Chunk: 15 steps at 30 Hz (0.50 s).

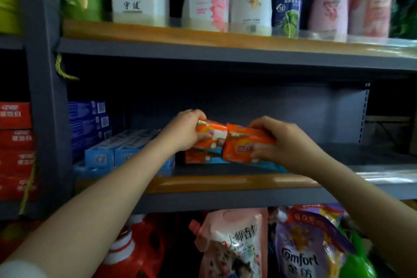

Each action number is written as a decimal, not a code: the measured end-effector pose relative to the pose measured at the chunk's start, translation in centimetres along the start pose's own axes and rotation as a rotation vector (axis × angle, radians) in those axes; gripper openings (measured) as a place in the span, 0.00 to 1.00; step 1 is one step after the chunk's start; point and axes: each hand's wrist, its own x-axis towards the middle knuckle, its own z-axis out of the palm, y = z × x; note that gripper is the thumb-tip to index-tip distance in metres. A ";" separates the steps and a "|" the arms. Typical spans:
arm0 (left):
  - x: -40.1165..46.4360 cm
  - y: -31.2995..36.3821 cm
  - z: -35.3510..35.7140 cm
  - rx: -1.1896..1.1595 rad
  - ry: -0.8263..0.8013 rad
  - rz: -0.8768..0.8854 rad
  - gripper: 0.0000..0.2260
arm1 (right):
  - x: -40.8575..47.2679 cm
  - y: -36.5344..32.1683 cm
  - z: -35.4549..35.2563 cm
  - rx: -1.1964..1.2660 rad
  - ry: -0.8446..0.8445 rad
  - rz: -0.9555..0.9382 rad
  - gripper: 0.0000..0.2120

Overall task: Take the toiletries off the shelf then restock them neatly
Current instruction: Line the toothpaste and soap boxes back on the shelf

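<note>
The middle shelf [225, 184] is taken as the landmark: blue boxes [106, 156] are stacked at its left end. At its centre, 2 orange packets are held side by side, the left packet [208, 136] gripped by the left hand [185, 131], the right packet [246, 144] gripped by the right hand [277, 140]

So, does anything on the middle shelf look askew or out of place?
Only mildly: the two orange packs, gripped by the left hand and right hand, sit tilted atop another orange pack. Nothing looks spilled or damaged.
</note>
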 end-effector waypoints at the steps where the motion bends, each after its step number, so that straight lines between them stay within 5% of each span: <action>1: 0.1 0.0 0.2 0.003 -0.031 -0.004 0.16 | 0.7 -0.1 0.3 -0.032 -0.026 -0.006 0.24; 8: -0.1 -0.7 0.9 0.392 -0.122 0.002 0.11 | 4.1 -0.7 2.4 -0.020 -0.158 -0.033 0.22; 11: -0.1 -1.1 0.5 0.363 -0.184 -0.001 0.06 | 4.5 -0.7 4.2 -0.002 -0.224 -0.027 0.24; 15: 0.7 -2.2 -0.4 0.354 -0.306 0.077 0.14 | 4.7 -1.3 6.5 0.050 -0.218 -0.071 0.23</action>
